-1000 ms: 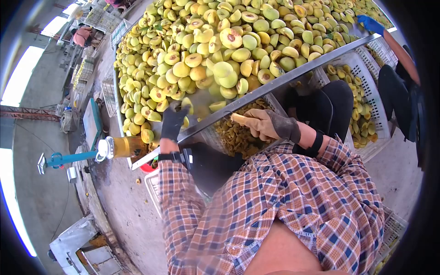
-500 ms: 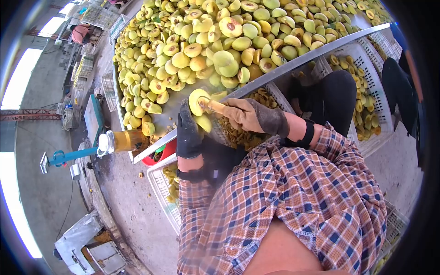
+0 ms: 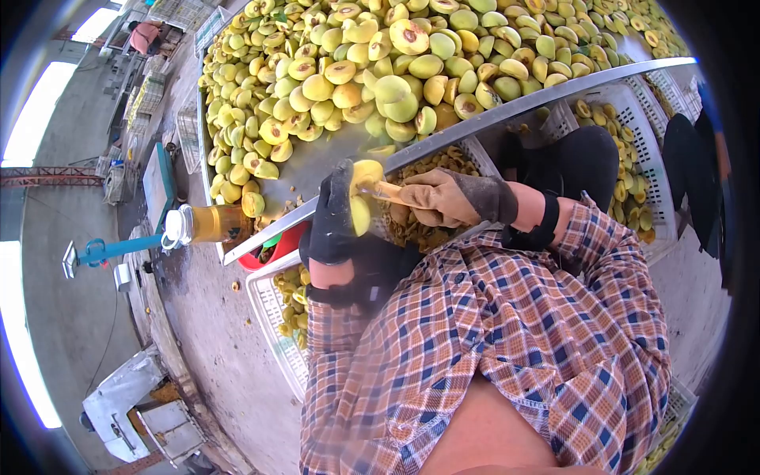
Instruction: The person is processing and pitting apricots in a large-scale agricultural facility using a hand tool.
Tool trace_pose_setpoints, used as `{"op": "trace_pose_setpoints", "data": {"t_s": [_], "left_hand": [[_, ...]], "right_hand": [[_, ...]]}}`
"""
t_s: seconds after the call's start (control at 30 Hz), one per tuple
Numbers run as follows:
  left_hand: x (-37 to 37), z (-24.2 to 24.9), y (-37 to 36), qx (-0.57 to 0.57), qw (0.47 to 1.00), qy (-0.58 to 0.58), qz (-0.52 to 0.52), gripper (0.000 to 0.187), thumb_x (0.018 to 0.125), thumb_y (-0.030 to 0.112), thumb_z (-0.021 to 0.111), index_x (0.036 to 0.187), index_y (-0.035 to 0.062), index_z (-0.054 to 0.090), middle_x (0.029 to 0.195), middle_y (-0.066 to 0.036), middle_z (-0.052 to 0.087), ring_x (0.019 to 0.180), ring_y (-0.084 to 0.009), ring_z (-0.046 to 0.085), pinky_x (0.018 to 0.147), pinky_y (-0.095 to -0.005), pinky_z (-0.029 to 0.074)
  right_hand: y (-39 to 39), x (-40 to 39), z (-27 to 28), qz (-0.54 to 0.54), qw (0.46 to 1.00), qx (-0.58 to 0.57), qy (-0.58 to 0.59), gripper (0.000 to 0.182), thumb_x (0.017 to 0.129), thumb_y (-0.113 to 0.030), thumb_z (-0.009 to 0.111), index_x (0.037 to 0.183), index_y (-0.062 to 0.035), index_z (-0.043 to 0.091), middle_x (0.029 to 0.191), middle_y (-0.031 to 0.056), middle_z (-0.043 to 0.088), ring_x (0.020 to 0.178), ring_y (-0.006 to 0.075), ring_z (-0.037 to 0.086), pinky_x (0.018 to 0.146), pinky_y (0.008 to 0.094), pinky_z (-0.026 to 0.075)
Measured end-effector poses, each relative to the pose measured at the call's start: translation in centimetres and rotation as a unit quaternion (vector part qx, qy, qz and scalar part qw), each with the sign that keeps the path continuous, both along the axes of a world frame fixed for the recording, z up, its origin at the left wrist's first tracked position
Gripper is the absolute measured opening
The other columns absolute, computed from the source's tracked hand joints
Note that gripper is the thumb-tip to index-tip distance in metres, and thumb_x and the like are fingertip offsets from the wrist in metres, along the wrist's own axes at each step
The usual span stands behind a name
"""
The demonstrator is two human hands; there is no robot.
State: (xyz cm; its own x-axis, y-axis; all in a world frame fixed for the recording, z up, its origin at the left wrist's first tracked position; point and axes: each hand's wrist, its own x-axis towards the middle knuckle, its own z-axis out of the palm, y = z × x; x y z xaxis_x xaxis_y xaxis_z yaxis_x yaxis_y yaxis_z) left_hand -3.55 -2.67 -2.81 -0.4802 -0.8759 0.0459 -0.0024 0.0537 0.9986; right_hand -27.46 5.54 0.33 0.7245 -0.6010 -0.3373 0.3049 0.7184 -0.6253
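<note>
Right hand (image 3: 446, 198), tool (image 3: 389, 191) seemingly against fruit (image 3: 366, 173)

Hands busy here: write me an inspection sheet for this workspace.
Surface: metal-rimmed table, scraps at left corner.
Things: heaped yellow-green fruit halves; tan-handled tool at a held yellow fruit half, tip hidden.
Clutter: red plastic tub, white perforated crate of fruit pieces.
Hands: black-gloved left hand holds the fruit half; brown-gloved right hand grips the tool.
Cables: thin dark line, far left, possibly one.
Surroundings: distant person in pink.
</note>
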Motion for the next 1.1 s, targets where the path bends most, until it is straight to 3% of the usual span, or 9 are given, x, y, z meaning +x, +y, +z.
{"op": "trace_pose_setpoints", "data": {"t_s": [0.2,0.33,0.4,0.47,0.57,0.67,0.83,0.9,1.1], "left_hand": [[-2.0,8.8,2.8,0.046,0.995,-0.058,-0.074,0.049,0.099,0.041,0.044,0.114,-0.0014,0.062,0.103,-0.014,0.067,0.09,-0.0218,0.063,0.083,-0.0329,0.05],[-2.2,8.1,2.7,0.306,0.932,0.157,-0.113,0.045,0.098,0.04,0.048,0.116,0.001,0.062,0.104,-0.015,0.068,0.09,-0.0233,0.066,0.078,-0.0349,0.054],[-2.0,6.3,3.1,0.355,0.912,0.191,-0.071,0.047,0.097,0.042,0.049,0.119,0.0023,0.06,0.104,-0.015,0.068,0.092,-0.0246,0.067,0.08,-0.0372,0.055],[-1.9,4.1,4.1,0.002,1.0,0.006,-0.02,0.046,0.098,0.038,0.051,0.123,-0.001,0.055,0.104,-0.013,0.067,0.093,-0.0222,0.066,0.085,-0.0359,0.052],[0.7,2.5,2.6,-0.336,0.924,-0.181,0.003,0.047,0.093,0.022,0.059,0.131,-0.0031,0.048,0.107,-0.014,0.066,0.095,-0.0211,0.065,0.087,-0.0354,0.05],[6.8,-1.9,1.5,-0.191,0.961,-0.159,0.117,0.046,0.097,0.034,0.051,0.128,-0.0009,0.053,0.104,-0.013,0.068,0.083,-0.0185,0.065,0.074,-0.0308,0.052],[15.3,4.3,6.7,0.069,0.93,-0.167,0.319,0.053,0.104,0.044,0.04,0.12,0.0,0.064,0.1,-0.008,0.069,0.075,-0.0109,0.062,0.069,-0.0243,0.051],[19.3,5.4,7.7,-0.039,0.922,-0.231,0.308,0.044,0.104,0.034,0.044,0.113,-0.0017,0.067,0.108,-0.012,0.07,0.101,-0.0173,0.062,0.091,-0.0306,0.047],[14.4,7.7,2.7,-0.161,0.921,-0.292,0.201,0.029,0.098,0.02,0.051,0.11,-0.0003,0.068,0.105,-0.014,0.071,0.1,-0.0255,0.065,0.091,-0.0342,0.048]], "right_hand": [[1.2,-0.3,-1.8,0.095,0.952,0.106,-0.273,0.041,0.098,-0.024,0.05,0.13,0.0013,0.048,0.062,0.001,0.046,0.036,0.0056,0.031,0.03,0.0228,0.022],[2.5,-0.2,0.6,0.055,0.966,0.019,-0.252,0.037,0.101,-0.024,0.048,0.127,0.0005,0.051,0.067,0.002,0.052,0.044,0.0052,0.039,0.037,0.0204,0.031],[3.1,0.9,-0.8,-0.066,0.975,-0.21,0.005,0.035,0.103,-0.026,0.045,0.12,0.0033,0.055,0.069,0.0001,0.053,0.048,0.0035,0.039,0.042,0.0182,0.033],[2.9,0.6,1.4,-0.055,0.965,-0.221,0.133,0.035,0.104,-0.026,0.045,0.112,0.0038,0.061,0.078,0.0009,0.06,0.057,0.0015,0.041,0.05,0.016,0.035],[2.7,0.0,0.8,0.011,0.977,-0.162,0.136,0.034,0.105,-0.025,0.044,0.111,0.0036,0.061,0.074,-0.0002,0.058,0.056,0.0021,0.041,0.05,0.0187,0.035],[2.2,-1.8,-4.7,-0.052,0.805,-0.493,0.326,0.038,0.104,-0.033,0.046,0.111,0.0004,0.061,0.069,0.0006,0.052,0.055,0.0051,0.043,0.048,0.0217,0.037],[3.3,-3.3,-2.7,-0.077,0.914,-0.119,0.38,0.037,0.102,-0.038,0.048,0.104,-0.0043,0.062,0.061,-0.0035,0.045,0.049,0.004,0.036,0.045,0.0213,0.028],[3.6,-3.0,-2.4,-0.071,0.914,-0.131,0.376,0.035,0.101,-0.036,0.049,0.108,-0.0043,0.061,0.061,-0.0044,0.045,0.049,0.0033,0.035,0.044,0.0211,0.026],[3.7,-2.4,-3.9,-0.125,0.982,0.088,0.115,0.029,0.099,-0.025,0.053,0.119,-0.0049,0.057,0.073,-0.0077,0.049,0.054,-0.0008,0.039,0.046,0.0153,0.029]]}}
